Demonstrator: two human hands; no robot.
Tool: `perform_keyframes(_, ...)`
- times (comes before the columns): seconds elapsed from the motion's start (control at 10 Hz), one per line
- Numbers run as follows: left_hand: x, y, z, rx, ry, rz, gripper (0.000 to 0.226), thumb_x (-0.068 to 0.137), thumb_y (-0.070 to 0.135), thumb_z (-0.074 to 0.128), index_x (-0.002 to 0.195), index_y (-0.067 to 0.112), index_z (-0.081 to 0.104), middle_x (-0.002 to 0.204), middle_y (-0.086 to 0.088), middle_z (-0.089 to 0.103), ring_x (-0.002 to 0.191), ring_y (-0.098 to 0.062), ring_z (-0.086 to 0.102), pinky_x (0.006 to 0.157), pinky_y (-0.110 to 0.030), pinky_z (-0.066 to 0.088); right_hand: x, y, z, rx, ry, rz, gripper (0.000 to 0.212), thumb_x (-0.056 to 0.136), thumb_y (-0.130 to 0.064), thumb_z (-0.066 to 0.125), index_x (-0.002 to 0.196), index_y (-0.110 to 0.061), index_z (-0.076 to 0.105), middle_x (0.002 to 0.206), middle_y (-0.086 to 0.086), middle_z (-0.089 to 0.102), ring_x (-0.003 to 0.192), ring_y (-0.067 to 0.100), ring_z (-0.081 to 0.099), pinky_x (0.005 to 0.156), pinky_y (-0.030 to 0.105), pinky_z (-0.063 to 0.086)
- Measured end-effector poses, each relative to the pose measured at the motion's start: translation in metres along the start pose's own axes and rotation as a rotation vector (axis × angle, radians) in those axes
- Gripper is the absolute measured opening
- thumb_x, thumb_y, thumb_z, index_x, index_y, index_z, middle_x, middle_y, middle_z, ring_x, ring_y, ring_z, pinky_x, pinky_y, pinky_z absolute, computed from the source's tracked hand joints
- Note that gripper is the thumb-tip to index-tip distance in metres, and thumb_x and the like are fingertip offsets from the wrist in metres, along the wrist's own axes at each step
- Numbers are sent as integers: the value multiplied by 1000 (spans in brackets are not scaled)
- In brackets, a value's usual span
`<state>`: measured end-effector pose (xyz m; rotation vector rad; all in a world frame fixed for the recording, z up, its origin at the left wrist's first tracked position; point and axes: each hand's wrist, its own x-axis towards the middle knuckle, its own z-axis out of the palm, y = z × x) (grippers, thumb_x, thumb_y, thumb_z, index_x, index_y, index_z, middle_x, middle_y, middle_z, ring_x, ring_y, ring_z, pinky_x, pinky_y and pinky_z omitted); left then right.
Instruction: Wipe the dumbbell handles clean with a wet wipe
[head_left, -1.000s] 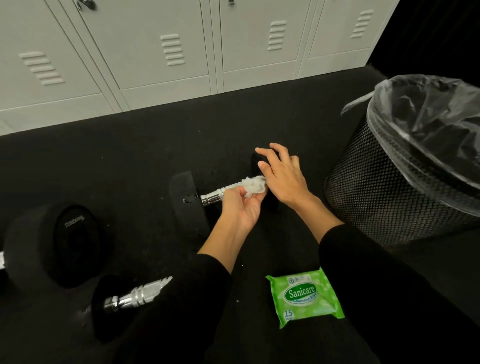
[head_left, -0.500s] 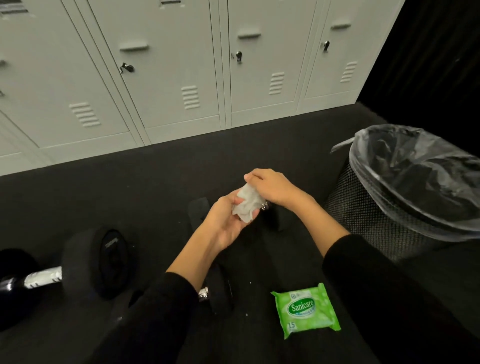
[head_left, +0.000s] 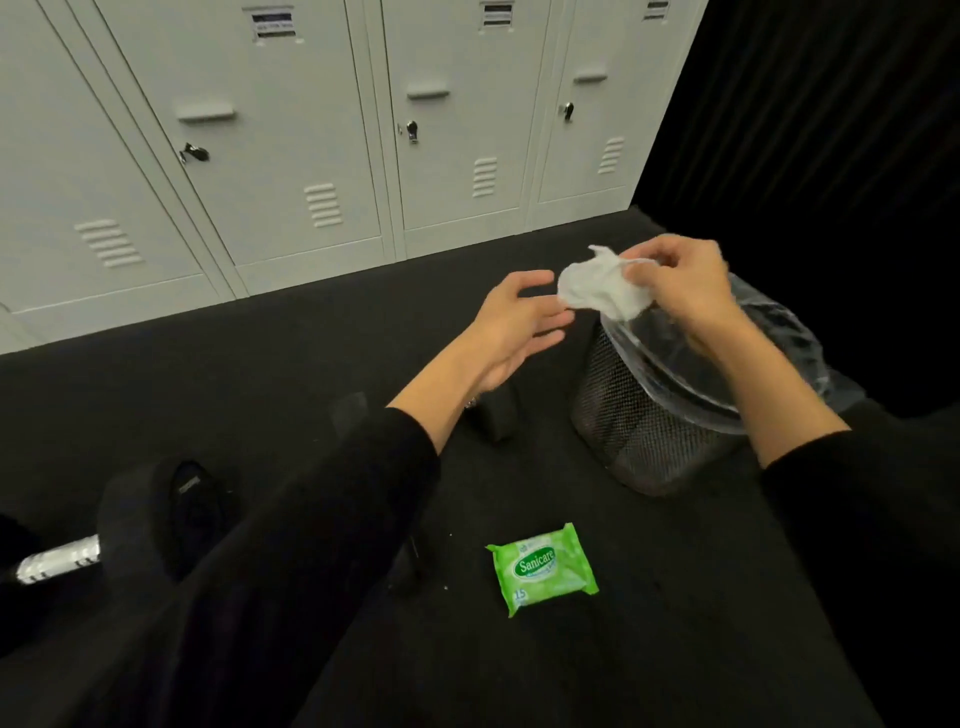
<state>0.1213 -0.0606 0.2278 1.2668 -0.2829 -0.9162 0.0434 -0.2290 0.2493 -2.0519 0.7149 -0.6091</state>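
My right hand (head_left: 680, 286) pinches a crumpled white wet wipe (head_left: 602, 291) in the air, over the near-left rim of the mesh waste bin (head_left: 639, 441). My left hand (head_left: 511, 325) hovers just left of the wipe, fingers relaxed, holding nothing. Below my left forearm lies a small black dumbbell (head_left: 493, 410), mostly hidden by the arm. A larger black dumbbell (head_left: 150, 514) with a chrome handle (head_left: 57, 561) lies at the lower left. A green Sanicare wipes pack (head_left: 543, 569) lies on the dark floor in front of me.
The bin carries a clear plastic liner (head_left: 779, 332) and stands at the right. Grey metal lockers (head_left: 291, 156) line the far side of the black carpet. A dark wall closes the right side.
The wipe has left the small dumbbell's handle, passed from my left hand to my right, and moved up and right over the bin. My left hand has let go.
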Motion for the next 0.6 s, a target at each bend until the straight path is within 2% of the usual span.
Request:
perform_keyframes(0.1,12,-1,36,158,-83,8,45,94,6,54,137,15,43,122,-8,60,113,-20,59,93,-33,49,-1,19,-31,-93,205,91,19,80,-12,62,94,-18,73,89,-1,67,85,9,59,74,20,45)
perform_keyframes(0.2,26,-18,66,526,-135,133,47,93,7,55,138,14,46,134,-10,54,118,-20,53,91,-30,44,-7,52,-46,-190,274,181,20,82,-13,59,97,-15,72,98,9,68,100,20,60,80,24,44)
perform_keyframes(0.3,41,-48,81,1067,-255,287,55,91,7,55,144,13,40,148,-11,41,137,-28,37,109,-37,33,-17,87,-46,-335,267,251,19,84,-13,58,98,-15,72,103,12,69,98,25,62,75,25,44)
perform_keyframes(0.4,50,-72,88,1367,-342,270,60,93,11,52,149,16,30,160,-4,14,148,-28,0,113,-61,19,-26,107,-45,-448,267,270,17,87,-14,58,97,-17,72,102,10,69,97,26,62,75,31,46)
perform_keyframes(0.5,42,-76,90,1490,-371,279,63,94,9,51,151,17,24,162,-2,4,148,-27,-10,109,-65,17,-28,117,-44,-519,185,279,17,89,-14,57,94,-21,72,102,9,69,98,27,62,81,37,50)
perform_keyframes(0.6,38,-76,89,1497,-355,336,69,92,7,51,152,19,19,162,-2,2,148,-25,-9,110,-66,16,-22,124,-45,-557,144,257,17,88,-17,57,92,-27,69,101,7,69,95,28,63,83,42,53)
